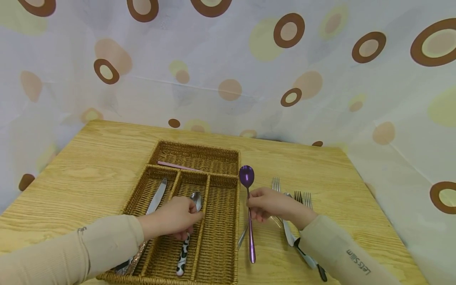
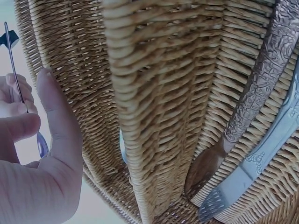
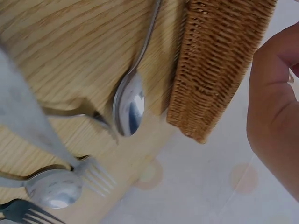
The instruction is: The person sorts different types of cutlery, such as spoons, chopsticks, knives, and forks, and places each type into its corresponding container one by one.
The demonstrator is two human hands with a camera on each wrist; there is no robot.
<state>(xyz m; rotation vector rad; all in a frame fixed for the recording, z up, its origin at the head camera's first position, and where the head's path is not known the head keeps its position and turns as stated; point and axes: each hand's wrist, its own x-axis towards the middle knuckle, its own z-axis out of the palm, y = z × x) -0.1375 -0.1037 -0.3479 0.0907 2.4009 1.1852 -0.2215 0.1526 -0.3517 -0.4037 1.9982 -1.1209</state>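
In the head view my right hand (image 1: pixel 272 204) pinches the thin handle of a purple spoon (image 1: pixel 246 177), bowl upward, just right of the wicker cutlery tray (image 1: pixel 238 221). My left hand (image 1: pixel 174 217) is over the tray's middle lengthwise compartment. Beneath it lies a spoon with a black-and-white spotted handle (image 1: pixel 182 257), partly covered by the hand. The left wrist view shows the thumb (image 2: pixel 60 121) and a finger held apart with nothing between them. A table knife (image 1: pixel 156 198) lies in the left compartment, beside a copper-coloured patterned handle (image 2: pixel 261 74).
A pink stick-like piece (image 1: pixel 178 166) lies in the tray's back compartment. On the table right of the tray are several forks (image 1: pixel 276 184), a knife (image 1: pixel 287 233) and silver spoons (image 3: pixel 129 105), partly under the right forearm. A patterned cloth (image 1: pixel 228 59) hangs behind the table.
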